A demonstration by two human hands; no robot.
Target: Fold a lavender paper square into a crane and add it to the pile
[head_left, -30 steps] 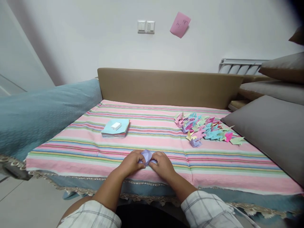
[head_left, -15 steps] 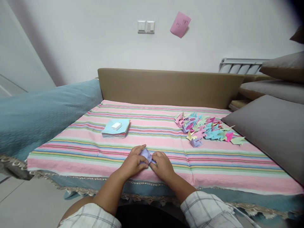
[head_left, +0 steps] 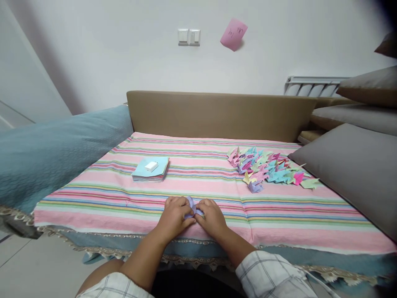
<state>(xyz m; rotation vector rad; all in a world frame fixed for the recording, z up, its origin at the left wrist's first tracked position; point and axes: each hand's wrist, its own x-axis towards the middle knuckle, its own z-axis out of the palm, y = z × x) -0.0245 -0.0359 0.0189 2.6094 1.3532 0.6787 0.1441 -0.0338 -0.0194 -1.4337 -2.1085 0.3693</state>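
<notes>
A small piece of purple folded paper lies low over the striped cloth, between my two hands. My left hand is closed on its left side, with the fingers curled and the thumb pointing right. From the other side my right hand pinches the paper's right part between thumb and fingers. Much of the paper is hidden behind the fingers, so its exact folded shape cannot be made out. Farther right sits a cluster of folded paper cranes in pink, blue, green, purple and yellow.
A stack of square paper stands left of centre, with a small white block on top. Grey cushions border the right side and a blue armrest the left. Behind runs a brown backrest.
My left hand's fingers have curled in and come down nearer the cloth around the purple paper. My right hand keeps its pinch almost unmoved. The view has shifted slightly.
</notes>
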